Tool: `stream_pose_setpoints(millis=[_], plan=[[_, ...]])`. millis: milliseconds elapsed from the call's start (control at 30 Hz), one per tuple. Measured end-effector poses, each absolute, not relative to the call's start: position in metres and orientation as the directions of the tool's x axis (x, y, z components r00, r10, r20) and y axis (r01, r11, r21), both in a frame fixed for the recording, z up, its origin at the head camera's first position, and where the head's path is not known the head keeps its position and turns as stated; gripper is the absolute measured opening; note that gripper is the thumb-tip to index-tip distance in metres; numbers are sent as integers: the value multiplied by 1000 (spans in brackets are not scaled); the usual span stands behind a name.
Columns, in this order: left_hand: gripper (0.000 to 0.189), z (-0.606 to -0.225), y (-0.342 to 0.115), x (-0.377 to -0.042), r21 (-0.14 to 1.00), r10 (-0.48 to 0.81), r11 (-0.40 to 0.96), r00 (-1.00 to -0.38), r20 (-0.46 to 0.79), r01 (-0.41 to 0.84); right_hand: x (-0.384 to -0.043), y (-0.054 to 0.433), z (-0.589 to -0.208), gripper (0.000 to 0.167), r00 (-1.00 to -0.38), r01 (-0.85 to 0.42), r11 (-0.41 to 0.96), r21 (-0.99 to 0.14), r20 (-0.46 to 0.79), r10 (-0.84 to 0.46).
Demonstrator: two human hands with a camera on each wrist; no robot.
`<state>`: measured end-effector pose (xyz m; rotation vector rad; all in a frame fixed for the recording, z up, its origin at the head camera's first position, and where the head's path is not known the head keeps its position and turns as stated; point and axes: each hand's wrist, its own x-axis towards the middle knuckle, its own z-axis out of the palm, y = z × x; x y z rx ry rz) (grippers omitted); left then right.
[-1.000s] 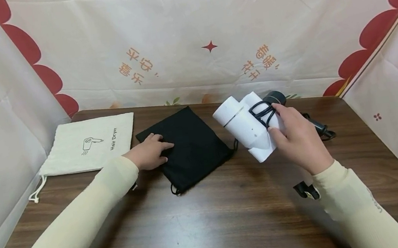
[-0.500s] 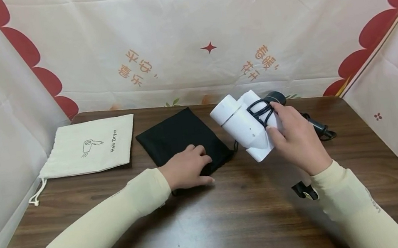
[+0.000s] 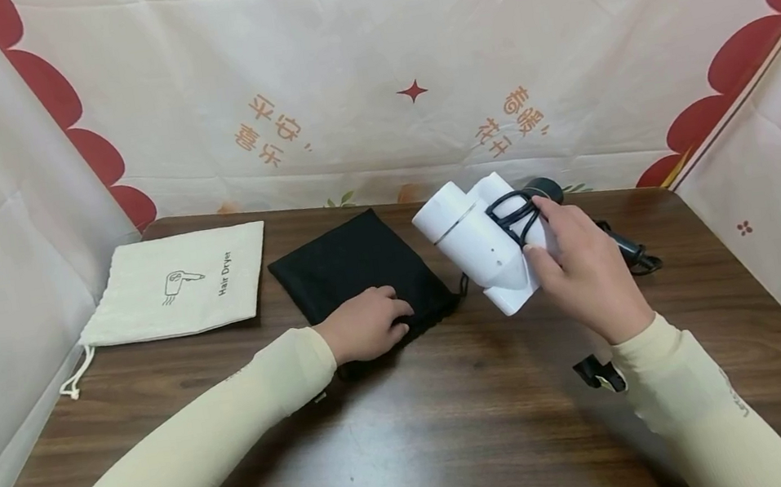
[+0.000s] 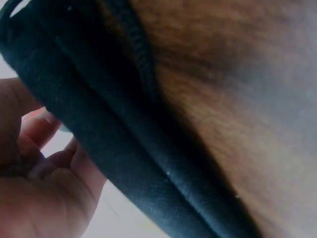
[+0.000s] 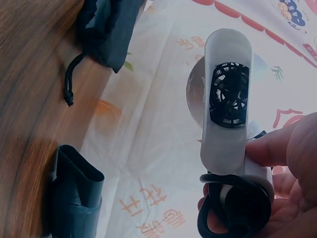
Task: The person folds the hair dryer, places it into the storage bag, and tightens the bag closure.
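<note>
My right hand (image 3: 586, 267) grips a white folded hair dryer (image 3: 470, 229) above the table, its black cord (image 3: 516, 215) looped round it. In the right wrist view its vented end (image 5: 229, 94) faces the camera, with thumb and fingers round the body. My left hand (image 3: 367, 325) rests on the near edge of a black drawstring bag (image 3: 356, 264), fingers slightly bent. The left wrist view shows the bag's hem (image 4: 114, 129) up close, hiding some fingertips. A black nozzle (image 5: 74, 198) stands on the table behind the dryer.
A cream drawstring bag (image 3: 167, 293) printed "Hair Dryer" lies at the back left. A black item with a cable (image 3: 632, 249) lies right of my right hand. Patterned cloth (image 3: 368, 74) hangs behind and beside the wooden table (image 3: 418, 454).
My left hand has moved right and nearer, from the black bag's left side to its near edge; its thumb has since drawn in. The dryer has hardly moved.
</note>
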<state>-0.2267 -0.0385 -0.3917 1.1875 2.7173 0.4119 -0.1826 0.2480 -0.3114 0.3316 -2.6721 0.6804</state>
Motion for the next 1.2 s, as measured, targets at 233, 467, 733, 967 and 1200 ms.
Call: stream_pose_setpoints(millis=[233, 467, 733, 967, 1200], plan=[[26, -387, -48, -242, 457, 725, 609, -688, 9, 648, -180, 248, -311, 60, -909, -308, 856, -416, 395, -135], [23, -370, -53, -254, 603, 599, 618, -799, 53, 504, -177, 250, -311, 60, -906, -314, 858, -407, 398, -142], [25, -350, -54, -256, 690, 468, 599, -877, 111, 407, -171, 250, -314, 58, -901, -349, 858, -377, 386, -197], [24, -348, -51, -256, 740, 414, 581, -906, 91, 339, -163, 246, -320, 59, -878, -413, 850, -328, 392, -275], [18, -350, -53, -255, 759, 378, 569, -920, 102, 318, -157, 242, -325, 59, -850, -469, 842, -268, 397, -347]])
